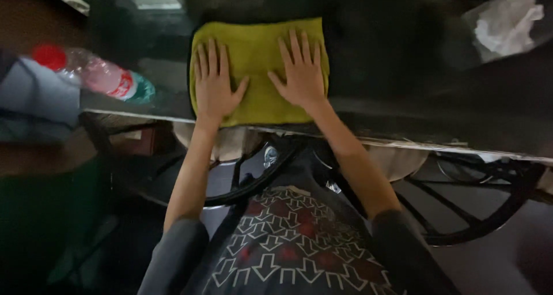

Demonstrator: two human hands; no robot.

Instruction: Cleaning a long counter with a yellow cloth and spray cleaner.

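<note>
A folded yellow-green cloth [257, 53] lies on the dark glossy tabletop [397, 59], near its front edge. My left hand [214, 83] rests flat on the cloth's left half, fingers spread. My right hand [300, 71] presses flat on the right half, fingers also spread. Neither hand grips anything. Both forearms reach up from the bottom of the view over my patterned shirt.
A clear plastic bottle with a red cap [92, 73] lies on its side at the table's left. Crumpled white paper [507, 21] sits at the far right. Black curved metal framework [478, 197] shows below the table edge.
</note>
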